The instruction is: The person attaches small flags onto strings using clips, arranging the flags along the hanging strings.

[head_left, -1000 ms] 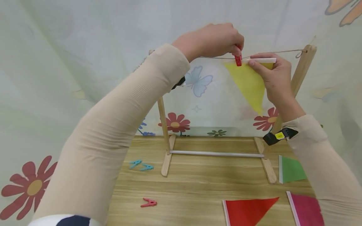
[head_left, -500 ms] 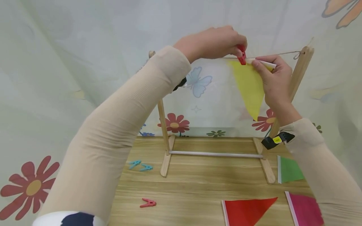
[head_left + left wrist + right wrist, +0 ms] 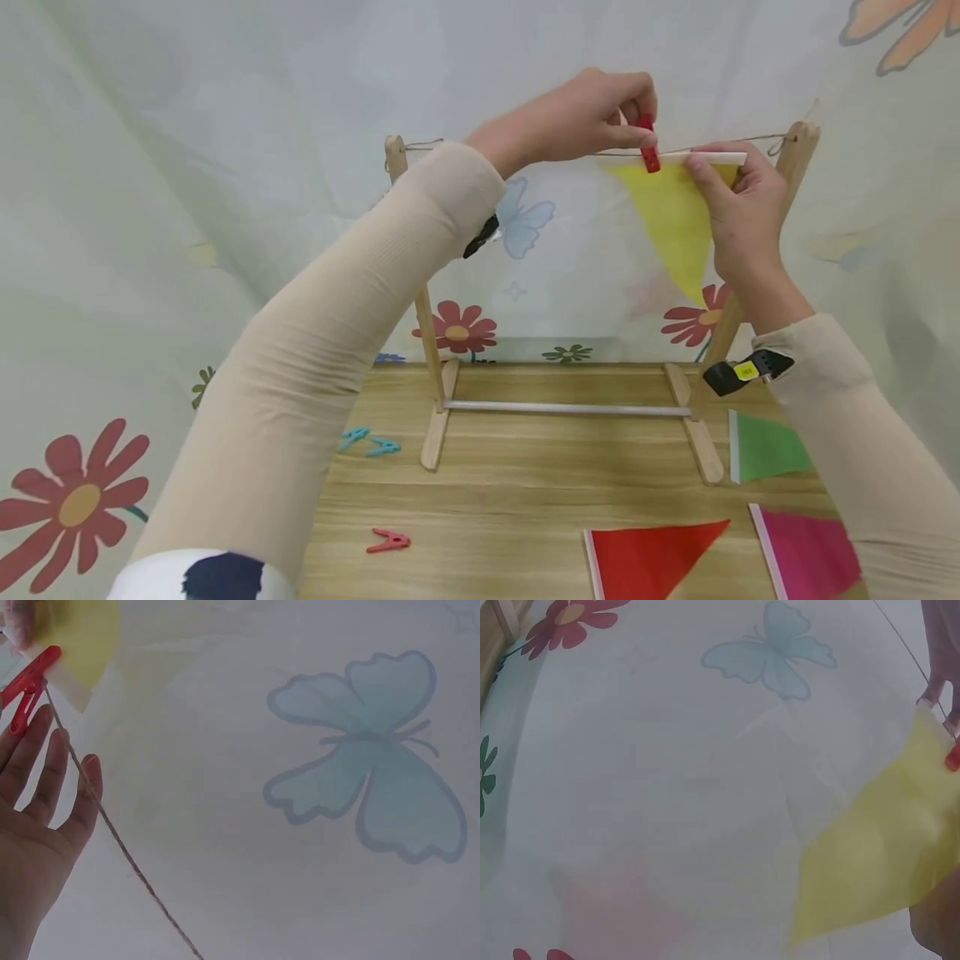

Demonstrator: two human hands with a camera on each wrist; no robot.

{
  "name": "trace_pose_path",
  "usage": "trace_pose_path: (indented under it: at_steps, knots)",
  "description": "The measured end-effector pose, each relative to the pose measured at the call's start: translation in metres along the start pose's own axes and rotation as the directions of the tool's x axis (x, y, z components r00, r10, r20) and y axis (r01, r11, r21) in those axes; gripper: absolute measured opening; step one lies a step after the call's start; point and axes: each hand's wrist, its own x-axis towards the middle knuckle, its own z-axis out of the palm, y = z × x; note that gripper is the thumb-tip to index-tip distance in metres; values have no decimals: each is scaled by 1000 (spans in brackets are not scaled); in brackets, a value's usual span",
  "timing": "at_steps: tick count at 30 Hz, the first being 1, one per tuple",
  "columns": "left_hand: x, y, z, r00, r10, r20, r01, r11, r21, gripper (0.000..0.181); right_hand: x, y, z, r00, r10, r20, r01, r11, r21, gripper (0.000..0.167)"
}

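Note:
My left hand (image 3: 573, 117) pinches a red clothespin (image 3: 651, 158) at the string, over the white top edge of a yellow triangular flag (image 3: 671, 217). In the left wrist view the red clothespin (image 3: 30, 686) sits at the flag's white strip beside the twine (image 3: 131, 859), and the other fingers of that hand (image 3: 37, 817) are spread. My right hand (image 3: 750, 217) grips the flag's white edge near its right end, thumb in front. The yellow flag (image 3: 885, 840) hangs down across the right wrist view.
A wooden frame holds the string, with its right post (image 3: 798, 158) near my right hand and a white bar (image 3: 566, 408) low down. On the table (image 3: 487, 508) lie blue clothespins (image 3: 383, 447), a pink clothespin (image 3: 388, 540), and red (image 3: 648, 554), magenta (image 3: 810, 550) and green (image 3: 768, 447) flags.
Both hands have shifted slightly right along the string with the flag and clothespin. The flag's white edge, tilted half a second ago, lies nearly level. Some left fingers have lifted from the clothespin.

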Motion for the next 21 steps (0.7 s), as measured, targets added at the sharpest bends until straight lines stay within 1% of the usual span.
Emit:
trace_pose_path:
  at_steps: [6,8,11,15,21]
  knots:
    - [3,1,5,998,-29,-60,26,998,-51,34,-5,5,-2,999,43,-13,-43,999,-2,48]
    - [5,2,7,997,-33,-74,28,998,-63,32,-6,9,-2,999,32,-22,-31,999,25,48]
    - [9,4,9,996,-30,-89,23,997,-78,30,-6,12,0,999,9,-38,-6,996,85,45]
    - [17,10,12,995,-25,-92,17,996,-84,27,-6,13,2,998,2,-62,6,991,130,38]
    - [33,21,16,996,-40,-80,33,996,-81,26,-4,12,3,992,22,-121,1,983,185,36]
